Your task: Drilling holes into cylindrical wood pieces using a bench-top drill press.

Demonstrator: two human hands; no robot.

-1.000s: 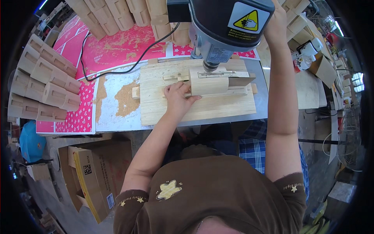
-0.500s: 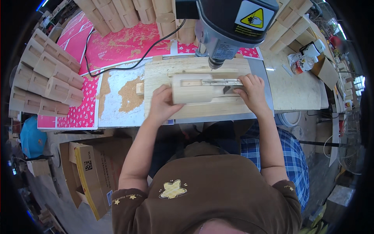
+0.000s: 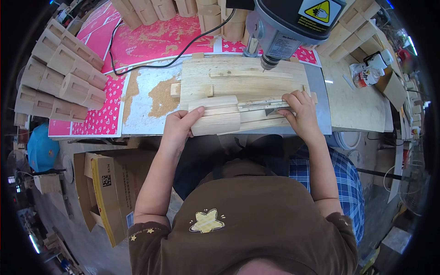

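Observation:
My left hand (image 3: 179,124) is closed round the left end of a pale wooden block (image 3: 215,120), rounded and with a groove along its upper side. It lies by the near edge of a wooden board (image 3: 247,85). In my right hand (image 3: 301,113) is a narrow flat strip (image 3: 262,106), pinched near its right end, with a dark angular piece under it. The strip's left end meets the block's right end; whether it enters the groove I cannot tell. Above the board hangs the drill press head (image 3: 293,27), its chuck (image 3: 269,63) apart from the block.
Slotted wooden blocks (image 3: 68,68) stand stacked at the left, with more along the back. A black cable (image 3: 151,65) crosses the pink sheet (image 3: 151,43). Sawdust (image 3: 162,101) lies left of the board. At the right are a white bottle (image 3: 369,75) and a cardboard box (image 3: 393,87).
The wooden block has turned over in my left hand and come nearer to me and left. The strip no longer lies along its slot but at its right end. The view has shifted slightly.

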